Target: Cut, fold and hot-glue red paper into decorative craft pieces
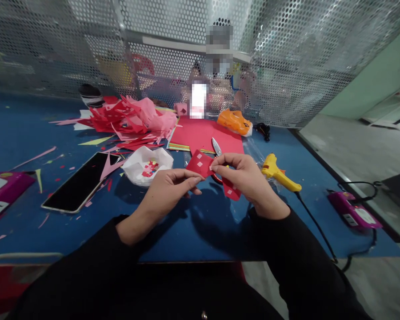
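In front of me, a piece of red paper [197, 165] with small pale pink squares on it is held up above the table. My left hand [170, 189] pinches its lower left edge between thumb and fingers. At its right corner, the closed fingertips of my right hand [242, 175] hold a small pale pink paper square against the red surface; whether it is stuck there I cannot tell. Below my right palm lies another red paper piece [232, 193] with pink squares. Just behind the hands are scissors [216, 146], their handles partly hidden.
Left stands a white paper-lined bowl [148, 166] of coloured bits, near a phone [82, 182]. Behind are cut paper strips [130, 118], red sheets [208, 133] and an orange packet [235, 121]. Right are a corded yellow glue gun [280, 173] and a purple power strip [353, 211].
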A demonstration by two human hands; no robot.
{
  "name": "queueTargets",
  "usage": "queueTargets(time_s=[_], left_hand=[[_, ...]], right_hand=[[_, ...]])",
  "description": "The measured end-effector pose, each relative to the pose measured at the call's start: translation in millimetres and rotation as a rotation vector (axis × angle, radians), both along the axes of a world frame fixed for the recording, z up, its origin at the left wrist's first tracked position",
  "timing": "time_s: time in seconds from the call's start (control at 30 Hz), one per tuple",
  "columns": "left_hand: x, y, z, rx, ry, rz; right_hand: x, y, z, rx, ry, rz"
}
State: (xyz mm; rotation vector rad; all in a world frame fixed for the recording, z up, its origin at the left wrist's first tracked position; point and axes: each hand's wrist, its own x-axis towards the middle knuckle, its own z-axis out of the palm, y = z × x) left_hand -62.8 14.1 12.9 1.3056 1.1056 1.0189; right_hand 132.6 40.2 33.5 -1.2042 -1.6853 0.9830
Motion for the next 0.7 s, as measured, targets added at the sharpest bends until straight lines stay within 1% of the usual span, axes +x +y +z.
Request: queueTargets(time_s=[0.1, 0.2, 0.33, 0.43, 0.53, 0.7], left_hand=[[1, 1, -1.4, -0.038, -0.056, 0.054], [2, 2, -2.7, -0.073, -0.122, 0.096], [2, 1, -3.5, -0.094, -0.169, 0.081], [2, 0, -3.9, -0.093, -0.188, 0.052], [1, 0, -4.0, -0.087, -0.201, 0.053], [1, 0, -4.0, -0.057, -0.188, 0.07]], right_hand=[[0, 0, -1.2, 0.182, -0.006, -0.031], [-3, -2, -2.9, 0.287, -0.023, -0.037], [-11, -8, -8.3, 0.391, -0.053, -0.007], [-17, -11, -13.3, 0.495, -0.086, -0.028], [-20, -12, -16.9, 0.543, -0.1, -0.047], [-22, -13, -18.9, 0.537, -0.1, -0.039]])
